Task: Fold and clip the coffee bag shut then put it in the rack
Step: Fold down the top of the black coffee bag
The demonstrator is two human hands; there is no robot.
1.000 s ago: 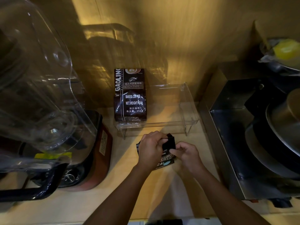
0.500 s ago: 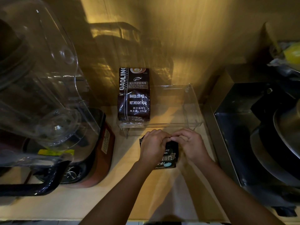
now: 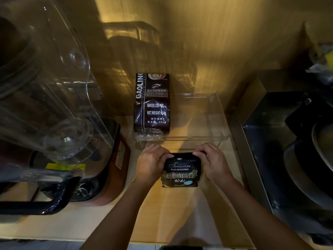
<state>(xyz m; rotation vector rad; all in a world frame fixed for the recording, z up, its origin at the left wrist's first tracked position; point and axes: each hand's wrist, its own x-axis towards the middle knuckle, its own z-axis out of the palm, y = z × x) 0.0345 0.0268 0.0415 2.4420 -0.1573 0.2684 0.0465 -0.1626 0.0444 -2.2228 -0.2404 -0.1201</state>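
Observation:
A small black coffee bag (image 3: 181, 171) with "Treasure Blue Mountain" lettering stands on the wooden counter, its front facing me. My left hand (image 3: 152, 162) grips its upper left corner and my right hand (image 3: 211, 160) grips its upper right corner; the top edge looks folded down between my fingers. No clip shows in view. Just behind the bag stands a clear acrylic rack (image 3: 216, 121). A larger dark "Gaolin" coffee bag (image 3: 152, 105) stands upright in the rack's left part.
A blender with a clear jug (image 3: 45, 98) and a red base (image 3: 115, 165) fills the left side. A steel box (image 3: 281, 148) holding dark pans stands at the right. The wooden wall rises right behind the rack.
The bag has turned to face me squarely. My right hand moved from its right side up to the top right corner, and both hands now pinch the top edge.

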